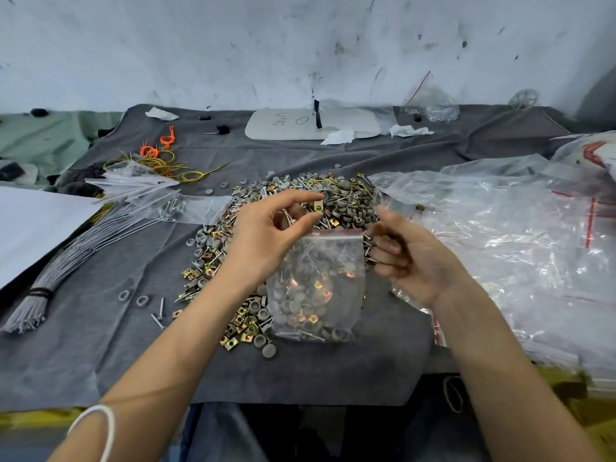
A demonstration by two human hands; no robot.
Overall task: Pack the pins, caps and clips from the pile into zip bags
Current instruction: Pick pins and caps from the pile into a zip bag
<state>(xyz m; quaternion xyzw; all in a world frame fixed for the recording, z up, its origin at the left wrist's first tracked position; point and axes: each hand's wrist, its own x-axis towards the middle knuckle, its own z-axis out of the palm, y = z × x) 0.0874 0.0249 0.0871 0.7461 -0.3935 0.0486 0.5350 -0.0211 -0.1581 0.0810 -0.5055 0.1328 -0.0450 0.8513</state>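
A small zip bag with a red seal strip stands upright over the pile, partly filled with grey caps, gold clips and pins. My left hand is at the bag's top left corner and pinches a gold clip at its fingertips, just above the bag's mouth. My right hand has its fingers curled at the bag's right edge and holds it there. The pile of pins, caps and clips spreads on the grey cloth behind and under the bag.
Empty zip bags lie at the left, one with pins in it. A bundle of grey rods lies further left. Large crumpled plastic bags cover the right side. Orange and yellow ties and a white pad lie behind.
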